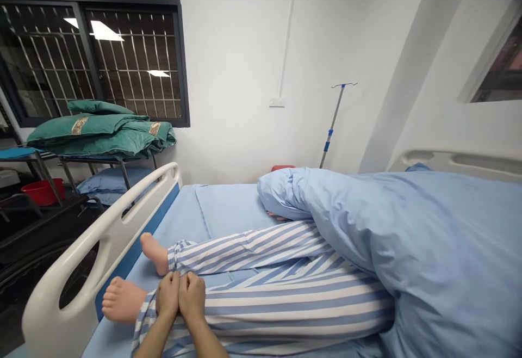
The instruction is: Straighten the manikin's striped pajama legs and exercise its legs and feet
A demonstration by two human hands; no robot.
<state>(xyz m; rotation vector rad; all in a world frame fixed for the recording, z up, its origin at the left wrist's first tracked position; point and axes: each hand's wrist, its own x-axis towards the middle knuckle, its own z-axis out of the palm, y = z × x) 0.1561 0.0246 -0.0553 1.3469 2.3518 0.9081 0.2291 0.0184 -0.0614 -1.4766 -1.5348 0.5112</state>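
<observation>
My left hand (168, 295) and my right hand (192, 296) sit side by side, fingers closed on the cuff of the blue-and-white striped trousers (285, 306). The trousers cover the legs of a figure lying on a hospital bed. Two bare feet stick out of the cuffs: the lower foot (123, 300) is just left of my hands, and the upper foot (154, 253) is just above them. A light blue blanket (428, 238) covers the figure's upper body and hides the head.
A white bed side rail (101, 227) runs along the left of the blue mattress sheet (232, 211). Beyond it stand a cart with folded green blankets (98, 135), a blue pillow (114, 184) and a red basin (43, 191). An IV pole (332, 124) rises behind the bed.
</observation>
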